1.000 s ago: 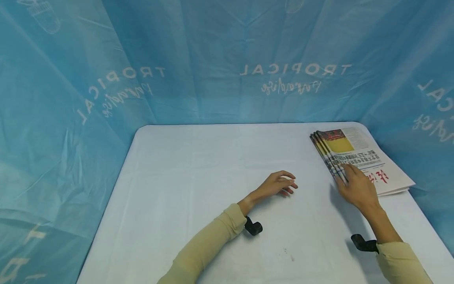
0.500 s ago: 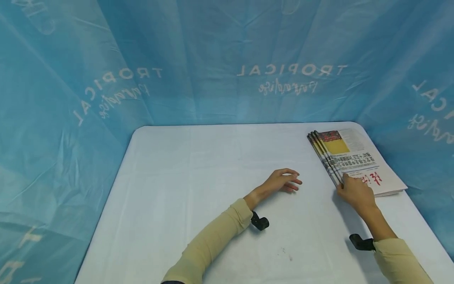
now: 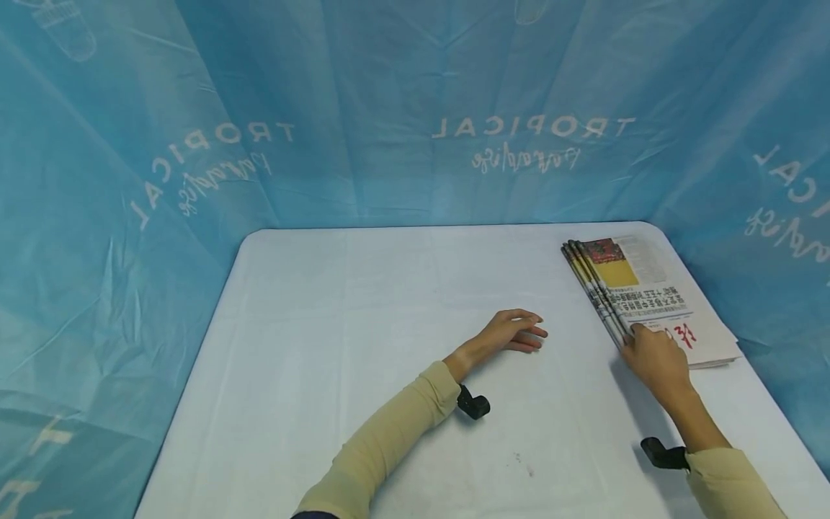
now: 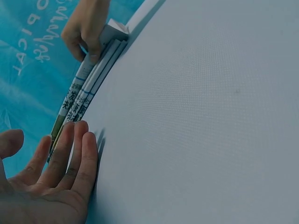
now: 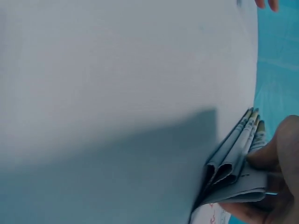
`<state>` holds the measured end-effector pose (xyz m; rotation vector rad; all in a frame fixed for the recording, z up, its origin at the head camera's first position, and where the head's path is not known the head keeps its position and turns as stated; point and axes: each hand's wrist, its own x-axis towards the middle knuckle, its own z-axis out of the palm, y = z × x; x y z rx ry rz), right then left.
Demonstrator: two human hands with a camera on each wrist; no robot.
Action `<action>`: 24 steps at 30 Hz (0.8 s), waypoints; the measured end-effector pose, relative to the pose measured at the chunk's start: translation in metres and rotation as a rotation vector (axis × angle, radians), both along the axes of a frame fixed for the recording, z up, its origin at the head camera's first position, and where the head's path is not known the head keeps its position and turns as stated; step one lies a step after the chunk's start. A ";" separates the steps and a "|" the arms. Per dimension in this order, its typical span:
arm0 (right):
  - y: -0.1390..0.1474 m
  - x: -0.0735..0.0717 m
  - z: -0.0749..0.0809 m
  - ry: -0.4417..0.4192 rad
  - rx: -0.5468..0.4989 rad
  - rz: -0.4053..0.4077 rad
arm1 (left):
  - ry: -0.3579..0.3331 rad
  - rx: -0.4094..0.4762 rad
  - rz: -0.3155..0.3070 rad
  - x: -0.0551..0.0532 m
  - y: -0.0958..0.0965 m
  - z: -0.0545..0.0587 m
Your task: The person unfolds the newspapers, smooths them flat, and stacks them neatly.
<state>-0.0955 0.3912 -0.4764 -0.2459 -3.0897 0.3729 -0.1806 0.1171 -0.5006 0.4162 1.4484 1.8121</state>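
Several folded newspapers [image 3: 655, 295] lie in a fanned stack at the right back of the white table, their folds staggered toward the left. My right hand [image 3: 656, 360] pinches the top newspaper at the near end of its fold. In the right wrist view the thumb presses on one side of that newspaper [image 5: 250, 184], and fingers show on its other side. Over the middle of the table is my left hand [image 3: 509, 331], holding nothing, its fingers loosely extended. From the left wrist, the open palm [image 4: 60, 182] faces the newspapers' folded edges [image 4: 86, 88].
The white table [image 3: 389, 288] has rounded far corners. Blue printed curtains [image 3: 363, 166] hang along its back and sides. A black wrist camera [image 3: 473, 402] sits below the left cuff and another black camera [image 3: 663, 454] by the right cuff.
My right hand has slid from the top of the stack to its near corner and taken hold of the fold. The top newspaper has shifted slightly nearer. My left hand has barely moved.
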 end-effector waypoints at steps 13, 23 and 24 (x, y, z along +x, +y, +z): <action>-0.009 0.015 -0.011 0.203 0.091 0.024 | -0.036 -0.033 -0.008 -0.002 0.001 -0.001; -0.024 0.024 -0.011 0.334 0.099 0.035 | -0.036 -0.051 -0.011 -0.004 0.002 -0.001; -0.026 0.024 -0.012 0.354 0.106 0.039 | -0.033 -0.053 -0.007 -0.004 0.002 -0.001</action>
